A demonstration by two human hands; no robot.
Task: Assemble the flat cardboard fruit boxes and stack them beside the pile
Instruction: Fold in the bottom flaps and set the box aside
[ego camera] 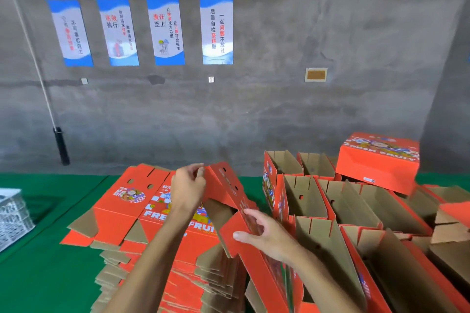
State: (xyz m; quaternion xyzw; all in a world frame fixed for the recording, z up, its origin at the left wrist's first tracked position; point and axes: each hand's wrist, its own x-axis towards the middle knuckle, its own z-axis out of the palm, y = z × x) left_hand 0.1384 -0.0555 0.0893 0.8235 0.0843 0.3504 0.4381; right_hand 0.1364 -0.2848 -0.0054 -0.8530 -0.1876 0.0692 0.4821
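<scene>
Cardboard box [236, 213], half folded, stands tilted between the two hands above the near edge of the flat pile [142, 213]. Left hand [189, 187] pinches its upper far flap, fingers curled round the edge; right hand [264, 232] grips the lower side panel with thumb on the red face and fingers over the rim. The box is not yet squared up: its flaps hang loose and its bottom looks unlocked.

By the look of it the job is well under way but far from over. Several open boxes [330, 201] already stand packed together to the right on the green surface [50, 274], and one closed box [379, 160] sits on top at their far side. The flat pile is thick, so many remain.

Crowded open boxes lie just beside the right arm and may cramp the folding. A white crate [12, 216] sits at the left edge, a black-handled pole [59, 145] leans on the wall, and posters [167, 30] hang above.
</scene>
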